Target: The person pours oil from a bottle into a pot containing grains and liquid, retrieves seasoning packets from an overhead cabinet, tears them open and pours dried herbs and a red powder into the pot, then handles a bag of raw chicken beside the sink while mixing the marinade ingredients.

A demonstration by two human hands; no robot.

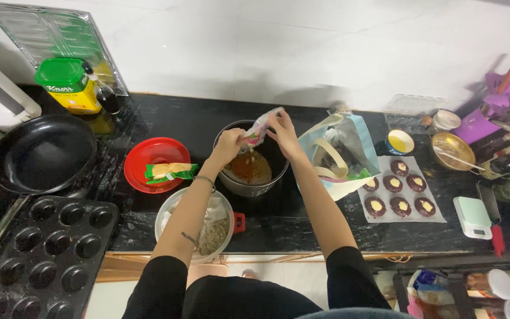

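Head view: black counter against white wall, crowded with cookware.

small clear packet pinched in both hands over the pot, yellow tin with green lid back left by the wall, green-and-yellow wrapper on the red lid, blue-and-cream pouch bag right of the pot

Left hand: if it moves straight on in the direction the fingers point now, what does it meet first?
The left hand points rightward at the small packet it already grips over the pot. Straight beyond the packet, it would likely meet the right hand, though depth is unclear here.
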